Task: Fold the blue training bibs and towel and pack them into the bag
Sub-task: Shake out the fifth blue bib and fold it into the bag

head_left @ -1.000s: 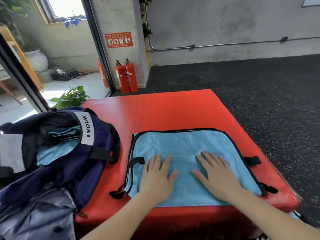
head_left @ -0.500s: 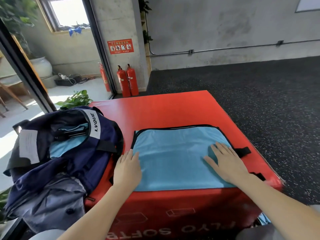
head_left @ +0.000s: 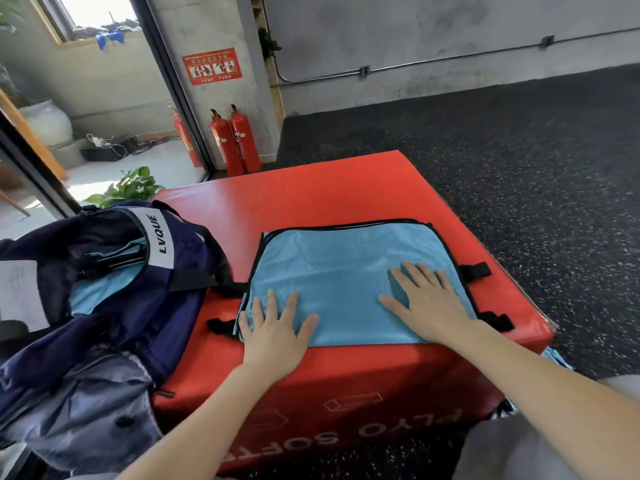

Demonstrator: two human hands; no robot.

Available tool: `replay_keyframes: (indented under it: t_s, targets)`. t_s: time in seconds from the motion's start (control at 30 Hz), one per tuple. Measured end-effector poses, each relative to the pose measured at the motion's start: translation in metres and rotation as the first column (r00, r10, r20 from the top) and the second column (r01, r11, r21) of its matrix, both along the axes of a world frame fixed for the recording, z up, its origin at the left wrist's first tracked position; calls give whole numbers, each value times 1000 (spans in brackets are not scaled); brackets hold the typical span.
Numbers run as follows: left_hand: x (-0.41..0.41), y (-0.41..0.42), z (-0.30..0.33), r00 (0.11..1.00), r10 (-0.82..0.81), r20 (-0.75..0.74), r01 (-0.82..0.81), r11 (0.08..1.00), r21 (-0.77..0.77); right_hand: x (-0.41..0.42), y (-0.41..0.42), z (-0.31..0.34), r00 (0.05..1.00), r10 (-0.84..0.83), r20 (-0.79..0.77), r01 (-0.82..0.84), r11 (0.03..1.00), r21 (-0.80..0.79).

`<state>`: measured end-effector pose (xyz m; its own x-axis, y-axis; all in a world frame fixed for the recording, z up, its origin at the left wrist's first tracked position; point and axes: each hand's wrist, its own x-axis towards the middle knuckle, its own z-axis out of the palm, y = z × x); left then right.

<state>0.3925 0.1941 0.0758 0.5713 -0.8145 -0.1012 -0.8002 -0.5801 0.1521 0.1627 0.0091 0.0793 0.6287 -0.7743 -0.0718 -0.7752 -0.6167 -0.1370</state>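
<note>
Two bare hands press flat on a folded blue training bib point(head_left: 346, 271) that lies on top of a red foam box point(head_left: 311, 195), close to its near edge. On the bib's near left corner rests the left hand point(head_left: 273, 336), fingers straight and spread, grasping nothing. Toward the bib's right edge lies the right hand point(head_left: 427, 306), fingers likewise released and flat. Against the box's left edge sits an open navy bag point(head_left: 138, 289), with more blue fabric visible inside it.
</note>
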Motion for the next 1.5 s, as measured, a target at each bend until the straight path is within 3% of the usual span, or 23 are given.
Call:
replay_keyframes:
  t_s: [0.2, 0.33, 0.5, 0.8, 0.93, 1.1, 1.2, 1.3, 1.5]
  targets:
    - [58, -64, 6, 987, -160, 19, 158, 984, 82, 18, -28, 2, 993, -112, 21, 113, 993, -28]
    - [99, -116, 6, 960, -275, 52, 269, 959, 91, 25, -38, 11, 996, -85, -35, 79, 987, -138]
    - [152, -181, 9, 897, -434, 80, 429, 901, 68, 34, -35, 15, 998, -25, -60, 15, 986, -164]
    - [197, -274, 22, 824, -553, 121, 537, 831, 144, 53, -49, 0, 995, 14, 96, 6, 979, -204]
    - [177, -267, 18, 844, -526, 104, 515, 850, 112, 53, -49, 5, 996, 27, 90, -9, 982, -191]
    - [99, -218, 18, 828, -560, 19, 559, 824, -94, 41, -50, 23, 995, 64, 80, -58, 995, -79]
    - [41, -175, 22, 808, -589, -22, 559, 777, -288, 30, -49, 30, 996, 60, 63, -58, 998, -33]
    - [-10, -136, 23, 829, -554, -79, 449, 742, -498, 16, -47, 38, 996, 77, 48, -78, 997, 8]
    - [-67, -92, 16, 892, -434, -123, 344, 831, -437, -21, -35, 50, 982, 15, 186, -32, 995, 93]
